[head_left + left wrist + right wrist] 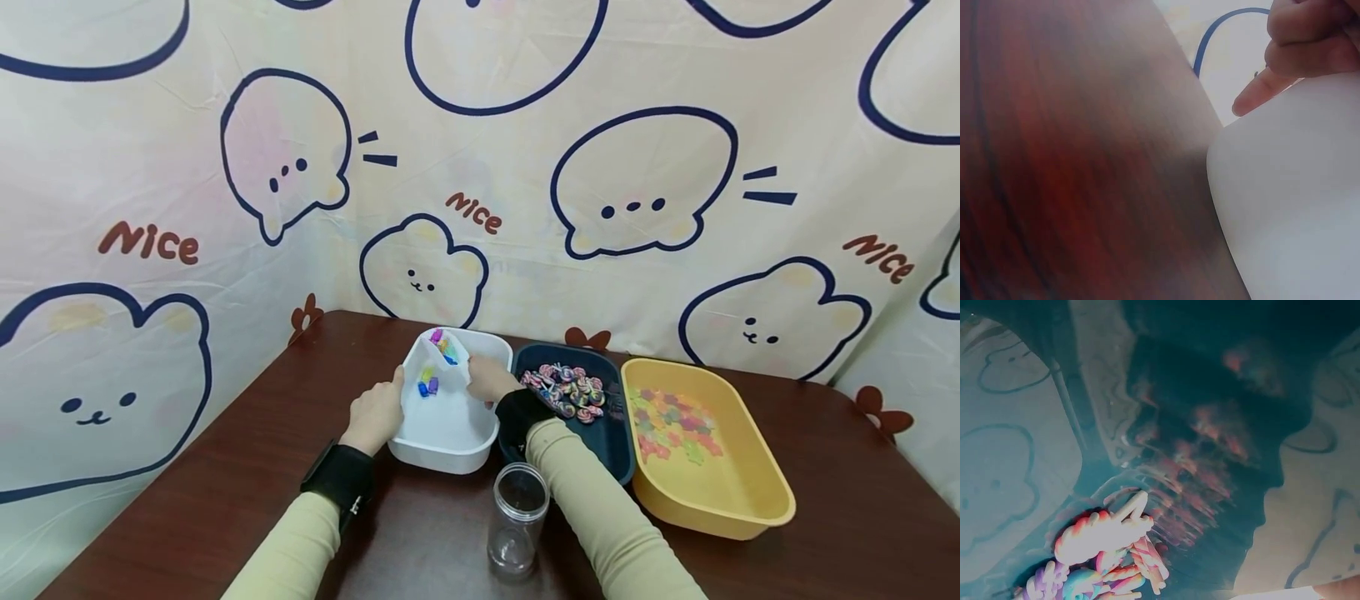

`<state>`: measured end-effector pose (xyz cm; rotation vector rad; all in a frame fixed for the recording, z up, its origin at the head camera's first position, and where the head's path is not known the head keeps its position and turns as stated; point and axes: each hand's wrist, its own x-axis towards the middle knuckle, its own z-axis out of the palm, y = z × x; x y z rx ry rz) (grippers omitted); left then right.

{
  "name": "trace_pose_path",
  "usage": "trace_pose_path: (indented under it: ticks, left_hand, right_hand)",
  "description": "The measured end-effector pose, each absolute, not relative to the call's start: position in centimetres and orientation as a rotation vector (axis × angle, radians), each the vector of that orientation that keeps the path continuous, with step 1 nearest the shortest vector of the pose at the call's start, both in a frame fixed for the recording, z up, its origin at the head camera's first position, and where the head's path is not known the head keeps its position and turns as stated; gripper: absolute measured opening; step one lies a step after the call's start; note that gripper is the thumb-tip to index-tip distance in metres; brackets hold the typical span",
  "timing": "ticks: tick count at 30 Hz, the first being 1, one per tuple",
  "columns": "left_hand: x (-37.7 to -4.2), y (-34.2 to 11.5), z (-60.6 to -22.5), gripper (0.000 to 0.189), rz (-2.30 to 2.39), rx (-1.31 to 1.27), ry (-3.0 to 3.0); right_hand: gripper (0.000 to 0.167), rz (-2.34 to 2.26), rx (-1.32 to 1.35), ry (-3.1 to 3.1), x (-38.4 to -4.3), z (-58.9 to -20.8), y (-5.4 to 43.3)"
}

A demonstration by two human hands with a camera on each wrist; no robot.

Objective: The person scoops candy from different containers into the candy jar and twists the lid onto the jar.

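My left hand (377, 417) grips the left rim of a white bin (442, 460). In the left wrist view several of its fingers are curled, with one digit (1260, 94) lying along the bin's edge. Inside the bin, my right hand (489, 382) holds what looks like a white scoop (455, 343), its handle end hidden by the fingers. Small purple, yellow and blue pieces lie in the scoop. A few more coloured pieces (428, 385) rest on the bin floor. Only a sliver of the right hand (1338, 590) shows in the right wrist view.
A clear open jar (517, 521) stands between the forearms. Right of the white bin, a dark bin (611, 446) holds swirled lollipop-shaped pieces (567, 388), under my right wrist. Beyond it, a yellow bin (738, 492) contains pastel star-shaped pieces (675, 423). A patterned cloth hangs behind the table.
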<state>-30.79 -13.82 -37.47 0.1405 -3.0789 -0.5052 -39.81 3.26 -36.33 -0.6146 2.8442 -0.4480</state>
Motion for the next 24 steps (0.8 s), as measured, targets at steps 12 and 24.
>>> trace_pose_path:
  ticks: [12, 24]
  left_hand:
    - [-30.8, -13.8, -37.5, 0.058, -0.502, 0.136, -3.059]
    - [-30.4, -13.8, -37.7, 0.058, -0.503, 0.109, -3.016]
  right_hand:
    - [0.026, -0.566, -0.583, 2.817, -40.5, -36.8, 3.3]
    - [0.015, -0.91, -0.611, 2.801, -39.7, -36.2, 4.7]
